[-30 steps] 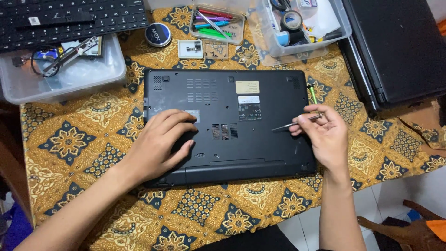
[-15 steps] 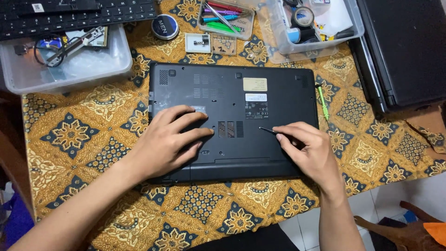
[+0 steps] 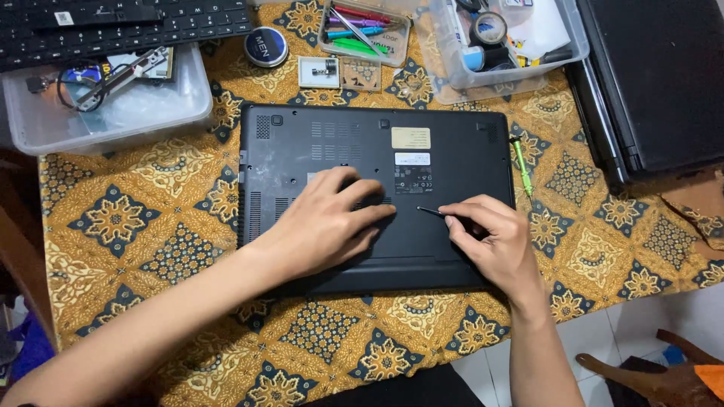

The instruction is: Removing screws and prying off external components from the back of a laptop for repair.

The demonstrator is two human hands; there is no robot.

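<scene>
Head view: the left hand point(image 3: 324, 222) is lying flat, grip released, on the upturned laptop point(image 3: 377, 196) in the middle of the bench point(image 3: 151, 226). The right hand point(image 3: 494, 237) is pinching a screwdriver point(image 3: 431, 212), its tip touching the laptop's base.

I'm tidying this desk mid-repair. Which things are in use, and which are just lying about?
In use: laptop, screwdriver in right hand, left hand flat on the laptop.
Lying about: green screwdriver, keyboard, bins, round tin, second laptop.
</scene>
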